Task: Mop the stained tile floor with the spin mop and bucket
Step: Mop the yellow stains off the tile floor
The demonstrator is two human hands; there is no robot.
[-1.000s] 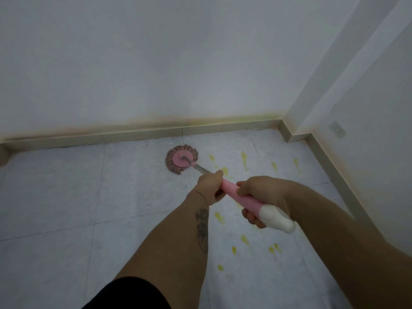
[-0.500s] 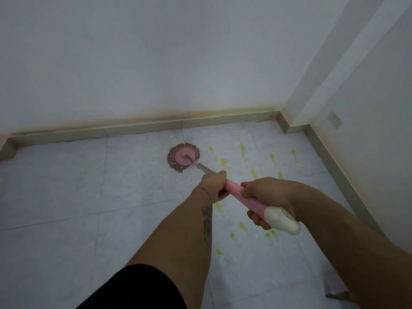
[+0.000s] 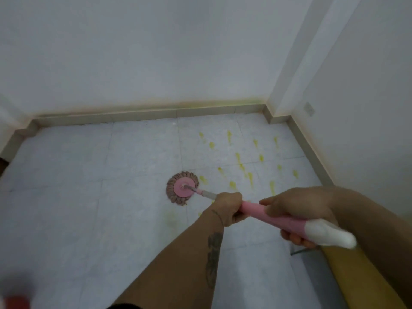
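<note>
1. At the lower left corner of the frame sits a blurred red object (image 3: 16, 303); I cannot tell what it is.
2. The tile floor (image 3: 78, 197) fills the left and middle of the frame, pale grey with thin grout lines, and a beige baseboard (image 3: 133, 114) runs along the foot of the white wall (image 3: 156, 52) across the top.
3. Just left of centre, the mop head (image 3: 182, 188) lies flat on the floor, a pink disc ringed with brownish strands, touching the tiles.
4. A faint yellowish smear (image 3: 171, 219) shows on the tile just below the mop head.
5. My left hand (image 3: 229, 208) is curled tight round the mop handle (image 3: 274, 216) where the grey shaft meets the pink grip; a dark tattoo runs along that forearm.
6. Yellow stains (image 3: 242, 168) dot the tiles to the right of the mop head, in the centre right of the frame, reaching toward the corner.
7. My right hand (image 3: 298, 208) is clamped round the pink handle nearer me, fingers wrapped underneath, just before the white end cap (image 3: 330, 235).
8. In the lower right lies a yellowish band (image 3: 361, 282), partly hidden by my arm.
9. At the upper right, a white pillar (image 3: 298, 63) juts from the corner, and a small wall socket (image 3: 309, 108) sits on the right wall.
10. I can read no brand, label or writing anywhere.
</note>
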